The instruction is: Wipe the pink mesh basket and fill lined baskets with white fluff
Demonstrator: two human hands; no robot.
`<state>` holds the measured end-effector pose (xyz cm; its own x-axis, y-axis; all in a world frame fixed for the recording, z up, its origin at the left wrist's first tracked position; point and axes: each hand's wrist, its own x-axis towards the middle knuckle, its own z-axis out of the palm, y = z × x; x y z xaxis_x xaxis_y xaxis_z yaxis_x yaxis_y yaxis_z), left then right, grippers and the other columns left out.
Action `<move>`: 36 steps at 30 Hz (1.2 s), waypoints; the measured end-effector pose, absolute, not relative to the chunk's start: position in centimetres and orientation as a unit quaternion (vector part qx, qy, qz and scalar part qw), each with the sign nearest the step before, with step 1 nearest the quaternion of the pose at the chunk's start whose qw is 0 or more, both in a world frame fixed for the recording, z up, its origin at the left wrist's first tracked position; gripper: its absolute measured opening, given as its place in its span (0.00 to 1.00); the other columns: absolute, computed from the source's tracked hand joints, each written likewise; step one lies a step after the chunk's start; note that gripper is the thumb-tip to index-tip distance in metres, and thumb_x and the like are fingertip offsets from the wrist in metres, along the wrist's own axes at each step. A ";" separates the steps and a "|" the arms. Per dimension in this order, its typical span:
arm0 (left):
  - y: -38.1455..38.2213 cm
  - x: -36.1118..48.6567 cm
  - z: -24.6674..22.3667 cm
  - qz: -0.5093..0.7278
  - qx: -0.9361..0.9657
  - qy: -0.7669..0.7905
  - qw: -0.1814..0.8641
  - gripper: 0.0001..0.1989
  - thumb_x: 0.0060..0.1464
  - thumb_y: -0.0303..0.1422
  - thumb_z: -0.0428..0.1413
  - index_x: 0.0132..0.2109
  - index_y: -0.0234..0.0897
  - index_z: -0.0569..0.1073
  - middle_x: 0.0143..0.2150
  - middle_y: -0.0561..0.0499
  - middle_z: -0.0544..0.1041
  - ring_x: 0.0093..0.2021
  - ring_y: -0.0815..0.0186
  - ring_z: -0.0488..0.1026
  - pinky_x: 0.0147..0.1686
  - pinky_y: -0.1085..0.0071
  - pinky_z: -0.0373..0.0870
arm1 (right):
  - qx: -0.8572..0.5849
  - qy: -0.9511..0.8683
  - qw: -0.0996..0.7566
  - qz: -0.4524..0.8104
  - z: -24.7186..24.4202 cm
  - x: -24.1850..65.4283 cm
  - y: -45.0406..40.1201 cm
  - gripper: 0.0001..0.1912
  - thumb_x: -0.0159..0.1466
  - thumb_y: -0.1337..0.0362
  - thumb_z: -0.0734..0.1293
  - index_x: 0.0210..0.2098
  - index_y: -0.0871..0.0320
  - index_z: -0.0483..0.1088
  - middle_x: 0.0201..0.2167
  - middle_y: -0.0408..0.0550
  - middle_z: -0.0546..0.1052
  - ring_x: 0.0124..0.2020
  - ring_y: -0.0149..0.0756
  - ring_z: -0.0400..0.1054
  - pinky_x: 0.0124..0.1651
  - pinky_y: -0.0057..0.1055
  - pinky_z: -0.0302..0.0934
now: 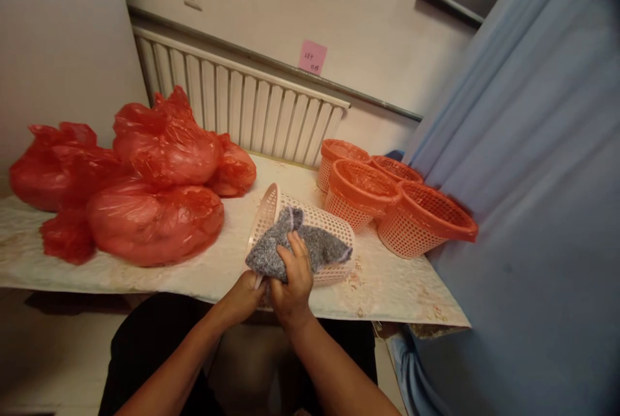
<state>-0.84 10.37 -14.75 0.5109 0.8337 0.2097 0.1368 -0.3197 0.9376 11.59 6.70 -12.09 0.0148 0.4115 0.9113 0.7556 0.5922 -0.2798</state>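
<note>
A pale pink plastic basket [332, 219] with a perforated wall lies on its side near the table's front edge, its mouth toward the left. Draped over its near side is a grey speckled cloth [322, 248] with light trim. My right hand [295, 270] holds this cloth against the basket, fingers bent over the bunched fabric. Close beside it, my left hand [247, 293] is closed at the lower end of the basket's rim, just under the cloth. Its fingertips are partly hidden.
Several stuffed red plastic bags [159, 222] are piled on the left of the table [237, 228]. Several orange perforated baskets [411, 228], some with red plastic over their rims, stand at right beside a blue curtain [523, 196]. A white radiator [252, 106] runs behind the table.
</note>
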 end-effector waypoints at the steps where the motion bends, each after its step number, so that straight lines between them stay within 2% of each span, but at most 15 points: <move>1: 10.4 -0.9 -14.9 0.364 0.729 0.330 0.476 0.19 0.59 0.38 0.47 0.51 0.33 0.74 0.50 0.44 0.79 0.52 0.55 0.74 0.58 0.58 0.66 | -0.424 -0.687 0.569 -0.156 -11.3 11.7 7.3 0.29 0.54 0.76 0.57 0.54 0.59 0.65 0.61 0.57 0.65 0.65 0.46 0.56 0.64 0.55 0.55; 4: 10.5 -1.2 -15.6 0.361 0.731 0.319 0.483 0.20 0.60 0.39 0.48 0.52 0.33 0.73 0.50 0.44 0.79 0.50 0.55 0.74 0.56 0.58 0.67 | -0.454 -0.681 0.555 -0.148 -9.2 12.5 9.4 0.28 0.54 0.75 0.57 0.53 0.58 0.67 0.59 0.54 0.68 0.63 0.43 0.58 0.65 0.50 0.55; 7: 10.6 -1.6 -16.5 0.350 0.739 0.318 0.480 0.20 0.60 0.41 0.49 0.53 0.34 0.74 0.51 0.45 0.79 0.53 0.54 0.73 0.59 0.57 0.64 | -0.496 -0.664 0.548 -0.116 -7.9 13.8 11.3 0.27 0.54 0.75 0.59 0.53 0.58 0.68 0.55 0.53 0.71 0.60 0.41 0.63 0.63 0.45 0.57; 11: 10.3 -2.0 -16.6 0.341 0.737 0.317 0.491 0.19 0.58 0.39 0.50 0.52 0.35 0.75 0.48 0.46 0.80 0.52 0.55 0.74 0.60 0.57 0.63 | -0.519 -0.651 0.545 -0.101 -7.5 14.7 12.0 0.26 0.55 0.74 0.59 0.53 0.58 0.69 0.53 0.53 0.73 0.57 0.41 0.65 0.62 0.44 0.58; 16: 9.9 -0.8 -13.4 0.371 0.688 0.318 0.537 0.22 0.54 0.36 0.53 0.54 0.31 0.71 0.51 0.44 0.78 0.51 0.55 0.74 0.57 0.59 0.66 | -0.504 -0.669 0.530 -0.127 -8.7 14.0 10.1 0.25 0.56 0.75 0.59 0.53 0.60 0.68 0.57 0.56 0.70 0.62 0.42 0.60 0.66 0.49 0.53; 20: 10.4 0.7 -11.1 0.432 0.661 0.321 0.524 0.23 0.55 0.38 0.53 0.56 0.30 0.69 0.54 0.41 0.76 0.53 0.54 0.73 0.57 0.58 0.66 | -0.494 -0.682 0.523 -0.130 -9.1 14.2 8.9 0.26 0.56 0.75 0.59 0.53 0.60 0.67 0.58 0.57 0.69 0.63 0.42 0.58 0.66 0.50 0.52; 25: 10.6 0.7 -10.9 0.419 0.664 0.329 0.524 0.25 0.56 0.38 0.52 0.58 0.29 0.67 0.57 0.41 0.75 0.55 0.54 0.72 0.59 0.58 0.65 | -0.525 -0.669 0.511 -0.128 -9.9 17.6 9.8 0.26 0.55 0.75 0.58 0.52 0.59 0.69 0.57 0.55 0.71 0.62 0.41 0.60 0.65 0.48 0.53; 29: 10.4 0.3 -11.3 0.402 0.679 0.351 0.504 0.25 0.56 0.38 0.51 0.58 0.29 0.68 0.57 0.41 0.75 0.56 0.54 0.71 0.60 0.58 0.63 | -0.599 -0.596 0.515 -0.146 -11.9 22.9 10.4 0.24 0.56 0.71 0.59 0.51 0.60 0.70 0.55 0.55 0.72 0.59 0.43 0.63 0.63 0.47 0.56; 33: 10.9 0.4 -11.7 0.396 0.690 0.353 0.493 0.24 0.56 0.38 0.50 0.57 0.31 0.70 0.56 0.43 0.75 0.55 0.55 0.72 0.60 0.57 0.63 | -0.653 -0.484 0.566 -0.135 -14.2 26.7 9.5 0.23 0.57 0.67 0.59 0.51 0.60 0.71 0.52 0.55 0.74 0.56 0.44 0.66 0.60 0.46 0.59; 36: 11.4 0.4 -12.1 0.394 0.688 0.359 0.492 0.24 0.55 0.39 0.51 0.55 0.32 0.71 0.54 0.43 0.77 0.55 0.54 0.72 0.60 0.56 0.64 | -0.669 -0.413 0.608 -0.113 -15.8 26.2 8.2 0.23 0.58 0.66 0.60 0.52 0.60 0.70 0.51 0.56 0.75 0.55 0.45 0.67 0.59 0.46 0.59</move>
